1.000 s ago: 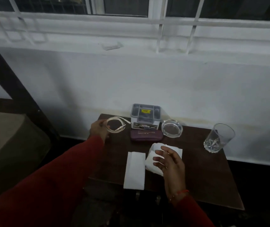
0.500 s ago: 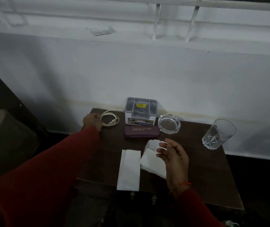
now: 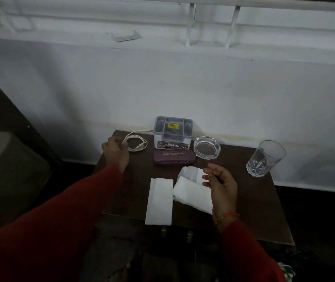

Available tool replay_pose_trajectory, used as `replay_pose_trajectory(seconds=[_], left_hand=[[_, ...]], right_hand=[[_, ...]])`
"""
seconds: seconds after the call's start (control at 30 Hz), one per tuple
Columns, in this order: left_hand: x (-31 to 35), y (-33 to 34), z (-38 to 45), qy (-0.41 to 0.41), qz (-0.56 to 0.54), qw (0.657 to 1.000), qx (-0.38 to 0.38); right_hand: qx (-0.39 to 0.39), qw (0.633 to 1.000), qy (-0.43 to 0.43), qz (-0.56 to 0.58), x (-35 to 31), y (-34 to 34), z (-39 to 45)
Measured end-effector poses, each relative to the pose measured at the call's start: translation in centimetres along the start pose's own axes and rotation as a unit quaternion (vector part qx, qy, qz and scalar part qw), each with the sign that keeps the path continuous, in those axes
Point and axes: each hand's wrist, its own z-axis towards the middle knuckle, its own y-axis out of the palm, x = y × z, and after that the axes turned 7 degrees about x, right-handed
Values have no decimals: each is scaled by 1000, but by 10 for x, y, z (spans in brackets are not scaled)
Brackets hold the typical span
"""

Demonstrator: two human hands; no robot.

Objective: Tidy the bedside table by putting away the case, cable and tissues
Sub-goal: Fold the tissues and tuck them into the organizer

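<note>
At the table's (image 3: 243, 210) back-left, the left hand (image 3: 115, 154) pinches the coiled cable (image 3: 137, 141), probably to keep it looped; the right hand (image 3: 221, 184) hangs spread over crumpled tissue (image 3: 191, 192).

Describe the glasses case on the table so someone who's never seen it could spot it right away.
On the dark wooden table under the window, find the grey-lidded plastic box at the back edge. The case lies flat directly in front of it. It is the only maroon, long, rounded thing there, with faint lettering on its lid.
</note>
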Motion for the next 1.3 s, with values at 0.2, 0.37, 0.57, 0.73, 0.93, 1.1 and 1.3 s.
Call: replay_pose_trajectory(seconds=[0.2,0.37,0.57,0.73,0.93,1.1,1.3], left_hand=[[7,-30,-73,67,75,988,-113],[7,-46,-133,72,257,927,-261],[14,-39,-160,63,312,906,-280],[14,-45,-164,27,178,952,-247],[28,-61,-155,-52,-21,978,-200],[31,-83,-155,-138,-159,963,-168],[26,-83,-172,-280,-274,907,-153]], right_hand=[[24,990,-59,-125,1,-16,-2],[-38,932,-175,-316,5,-20,-10],[-124,806,-160,-555,14,-22,-15],[-142,775,-118,-604,19,-21,-13],[-129,793,-91,-589,15,-14,-6],[-97,872,-87,-472,10,-13,-5],[-104,975,-2,-197,-6,-4,-17]])
